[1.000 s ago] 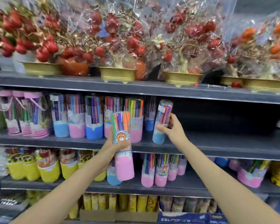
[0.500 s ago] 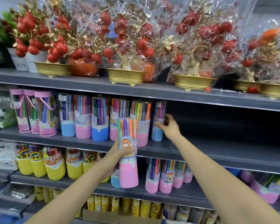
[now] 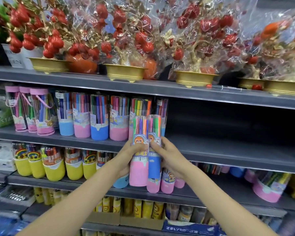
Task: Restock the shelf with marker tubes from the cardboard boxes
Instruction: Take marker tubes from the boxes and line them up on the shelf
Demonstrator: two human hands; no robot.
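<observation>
Marker tubes, two of them, are up in front of me right now, held side by side and touching, both upright. My left hand (image 3: 129,156) is wrapped around the pink-bottomed tube (image 3: 138,155), fingers curled over the cartoon label. My right hand (image 3: 169,156) grips the blue-bottomed tube (image 3: 154,150), fingertips pressed on its label from the right. Both tubes sit in the air just in front of the edge of the middle shelf (image 3: 228,150), not resting on it.

On that middle shelf there's a row of tubes (image 3: 99,121) already standing, pink and blue bottoms mixed, running from the left up to about where my hands are. The last blue one (image 3: 162,108) pokes out behind the two I'm holding. Right of that the shelf board is dark and bare as far as I can see. Far left of the row are three pink-lidded tubs with carry straps (image 3: 41,111).

Shelf above has gold pots (image 3: 124,72) with fake red fruit trees wrapped in clear plastic (image 3: 143,34). Shelf below has yellow-bottomed tubes (image 3: 54,167) on the left and a few more pink and blue ones tucked behind my wrists, plus a pink tub (image 3: 269,188) tipped over to the right. Lowest down I can make out cardboard boxes (image 3: 141,220) with yellow tubes (image 3: 143,208) standing in them, though it's blurry down there.

Both my forearms come up from the bottom corners and meet in the middle.
</observation>
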